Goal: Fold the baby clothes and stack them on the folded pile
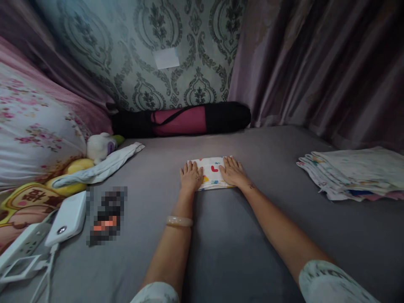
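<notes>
A folded white cloth with a colourful print, a red mark among it, lies flat in front of me. My left hand rests on its left end, palm down with the fingers stretched out. On the right end lies my right hand, also flat, fingers extended. Neither hand grips the cloth; both press on its top. The part of the cloth under my palms is hidden.
All this lies on a grey bed sheet. At right is a stack of folded cloths. A black and pink roll bag lies by the wall. Leftward are a white power bank, a power strip and a plush toy.
</notes>
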`<state>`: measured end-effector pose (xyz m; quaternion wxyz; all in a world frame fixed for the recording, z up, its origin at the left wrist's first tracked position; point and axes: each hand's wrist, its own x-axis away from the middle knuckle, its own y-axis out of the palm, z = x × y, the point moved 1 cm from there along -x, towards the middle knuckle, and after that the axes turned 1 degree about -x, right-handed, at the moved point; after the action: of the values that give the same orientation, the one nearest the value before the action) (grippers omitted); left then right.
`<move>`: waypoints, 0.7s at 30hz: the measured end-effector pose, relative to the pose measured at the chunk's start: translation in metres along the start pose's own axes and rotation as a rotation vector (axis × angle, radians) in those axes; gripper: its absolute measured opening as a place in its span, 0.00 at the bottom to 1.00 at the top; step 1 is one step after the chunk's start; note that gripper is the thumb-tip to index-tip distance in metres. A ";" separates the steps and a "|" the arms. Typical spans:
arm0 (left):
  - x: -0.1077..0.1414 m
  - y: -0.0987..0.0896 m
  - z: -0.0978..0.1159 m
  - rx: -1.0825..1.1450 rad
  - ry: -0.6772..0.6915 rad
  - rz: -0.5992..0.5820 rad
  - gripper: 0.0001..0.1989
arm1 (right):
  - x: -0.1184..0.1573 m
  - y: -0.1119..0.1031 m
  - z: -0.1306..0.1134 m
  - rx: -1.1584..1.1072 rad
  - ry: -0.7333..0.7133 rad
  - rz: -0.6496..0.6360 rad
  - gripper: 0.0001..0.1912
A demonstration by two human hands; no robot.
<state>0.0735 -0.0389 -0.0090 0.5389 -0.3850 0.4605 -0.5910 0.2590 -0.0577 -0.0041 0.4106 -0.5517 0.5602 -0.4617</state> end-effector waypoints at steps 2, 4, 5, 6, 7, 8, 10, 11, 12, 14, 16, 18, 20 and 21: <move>0.000 0.001 0.000 0.000 0.006 0.006 0.30 | 0.000 0.001 0.000 -0.001 -0.001 0.013 0.35; 0.001 0.001 0.000 -0.002 0.007 0.007 0.30 | 0.000 0.002 0.000 -0.010 -0.005 0.032 0.34; 0.000 0.002 0.000 0.000 0.007 0.009 0.30 | 0.000 0.002 0.001 -0.025 -0.010 0.043 0.33; 0.000 0.002 0.000 0.004 0.006 0.013 0.30 | -0.001 0.001 0.001 -0.056 -0.020 0.053 0.32; -0.001 0.001 -0.001 0.012 0.007 0.015 0.29 | -0.002 -0.001 0.003 -0.111 -0.028 0.060 0.30; -0.002 0.001 -0.002 0.025 0.009 0.011 0.29 | -0.003 -0.005 0.006 -0.204 -0.015 0.064 0.29; -0.006 -0.003 -0.006 0.072 0.017 -0.011 0.26 | -0.006 -0.013 0.015 -0.431 0.071 0.063 0.25; -0.008 -0.006 -0.010 0.106 0.019 -0.020 0.25 | -0.007 -0.018 0.021 -0.529 0.135 0.059 0.23; -0.010 -0.010 -0.015 0.138 0.009 -0.019 0.24 | -0.008 -0.024 0.027 -0.599 0.203 0.055 0.21; -0.012 -0.018 -0.026 0.181 -0.068 0.024 0.21 | -0.009 -0.033 0.042 -0.647 0.317 0.038 0.18; -0.011 -0.026 -0.037 0.186 -0.191 0.065 0.18 | -0.007 -0.040 0.054 -0.649 0.404 0.002 0.16; -0.008 -0.030 -0.044 0.175 -0.284 0.051 0.16 | -0.004 -0.042 0.063 -0.655 0.472 -0.043 0.13; -0.005 -0.032 -0.047 0.162 -0.328 0.006 0.17 | -0.001 -0.042 0.067 -0.656 0.503 -0.075 0.10; -0.004 -0.032 -0.048 0.153 -0.344 -0.011 0.17 | 0.000 -0.042 0.067 -0.656 0.509 -0.082 0.10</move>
<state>0.0198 -0.0291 0.0083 0.6341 -0.4407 0.3130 -0.5529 0.3338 -0.0609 0.0207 0.0428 -0.5434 0.7388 -0.3963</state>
